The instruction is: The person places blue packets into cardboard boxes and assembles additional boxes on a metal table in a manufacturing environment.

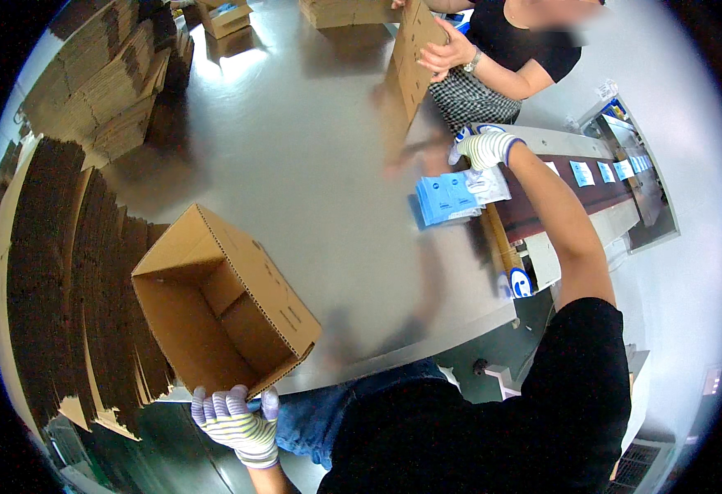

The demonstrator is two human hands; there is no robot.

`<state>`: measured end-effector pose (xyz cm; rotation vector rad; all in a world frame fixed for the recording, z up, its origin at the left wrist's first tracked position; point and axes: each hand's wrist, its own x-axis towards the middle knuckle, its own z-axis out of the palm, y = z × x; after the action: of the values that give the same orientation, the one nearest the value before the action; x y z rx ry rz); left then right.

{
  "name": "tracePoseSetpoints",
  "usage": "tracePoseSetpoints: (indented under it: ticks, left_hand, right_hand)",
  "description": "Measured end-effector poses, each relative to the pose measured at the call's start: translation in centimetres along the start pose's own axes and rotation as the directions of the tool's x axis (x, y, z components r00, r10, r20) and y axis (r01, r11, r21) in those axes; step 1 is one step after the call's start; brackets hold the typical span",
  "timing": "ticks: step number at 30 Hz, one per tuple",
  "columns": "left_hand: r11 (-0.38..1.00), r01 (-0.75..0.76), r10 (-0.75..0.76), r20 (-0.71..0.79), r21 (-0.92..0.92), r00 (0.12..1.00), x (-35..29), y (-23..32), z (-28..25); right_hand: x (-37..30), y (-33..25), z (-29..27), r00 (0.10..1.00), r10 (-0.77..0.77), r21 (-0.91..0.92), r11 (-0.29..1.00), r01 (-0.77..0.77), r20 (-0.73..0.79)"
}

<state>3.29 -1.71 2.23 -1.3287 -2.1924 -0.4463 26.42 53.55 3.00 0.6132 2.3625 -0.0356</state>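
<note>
My left hand (237,426), in a striped glove, grips the near lower rim of a brown cardboard box (291,300). The box is tilted on the metal table, its opening toward me, and nothing shows inside. My right hand (486,151), gloved alike, reaches to the end of a conveyor, just above a pile of blue and white packets (447,200). Its fingers bend downward and are partly hidden, so whether they hold anything does not show. The packets lie overlapping near the table's right edge.
Flattened cardboard stacks (56,272) line the table's left side. More packets (582,174) lie on the dark conveyor belt (563,189), coming from a wall opening. Across the metal table (320,156), a co-worker's hand (447,56) holds another cardboard box (413,66). Further boxes (225,20) stand behind.
</note>
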Motion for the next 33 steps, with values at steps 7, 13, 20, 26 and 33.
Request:
tracePoseSetpoints:
  ticks: [7,13,20,26,33]
  left_hand:
    - [1.0,0.011,-0.011,-0.027,-0.016,1.0,-0.1,-0.2,0.2]
    - [0.999,-0.015,0.015,-0.005,-0.051,1.0,-0.3,-0.5,0.1]
    - [0.995,0.003,-0.003,0.002,-0.1,1.0,-0.9,-0.7,0.2]
    - [0.994,-0.021,0.019,-0.017,-0.103,1.0,-1.3,-0.5,-0.2]
    - [0.971,-0.209,0.215,0.044,-0.114,0.976,-3.0,2.4,-1.0]
  right_hand:
    - [4.0,-2.0,6.1,0.979,-0.061,0.091,0.995,0.044,0.196]
    - [-3.4,-17.2,7.2,0.835,-0.128,-0.202,0.979,0.021,-0.536]
    - [-4.2,-25.2,8.9,0.935,-0.08,0.71,0.63,0.315,-0.344]
    - [0.5,-28.7,11.9,0.872,-0.188,0.744,-0.62,0.251,-0.451]
    - [-7.7,-29.5,-1.5,0.638,-0.046,0.623,-0.279,0.73,-0.769]
